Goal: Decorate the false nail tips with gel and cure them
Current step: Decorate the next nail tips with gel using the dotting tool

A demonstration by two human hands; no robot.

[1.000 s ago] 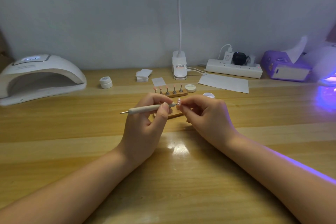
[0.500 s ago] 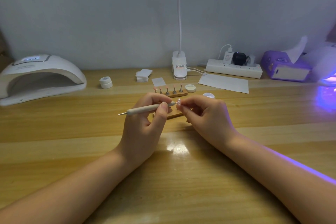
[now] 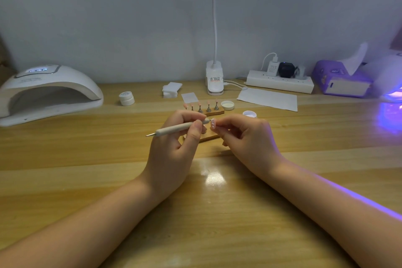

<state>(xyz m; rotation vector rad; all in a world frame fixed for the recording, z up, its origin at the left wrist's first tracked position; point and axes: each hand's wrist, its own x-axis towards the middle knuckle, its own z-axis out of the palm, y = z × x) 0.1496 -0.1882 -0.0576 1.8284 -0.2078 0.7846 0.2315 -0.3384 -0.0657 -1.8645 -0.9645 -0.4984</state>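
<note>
Near the centre of the frame we are holding a dotting pen (image 3: 181, 127) in our left hand (image 3: 174, 150), fingers and thumb curled round its pale barrel, with its metal point sticking out toward the left. Its other end is meeting a false nail tip (image 3: 213, 124), pink with pale dots, which we are pinching between the curled fingers of our right hand (image 3: 248, 139). How the tip is mounted we cannot tell, since the fingers are hiding it. Both forearms are reaching in from the bottom corners over the wooden surface (image 3: 87, 159).

Just above the hands in the picture, a wooden stand (image 3: 212, 112) is carrying a row of five more nail tips on small metal holders. An open gel pot (image 3: 249, 113) is sitting just right of it, with a loose lid (image 3: 227, 105) nearby. At the left edge a white curing lamp (image 3: 46, 91) is standing, and at the far right a second lamp (image 3: 389, 85) is glowing purple.
</note>
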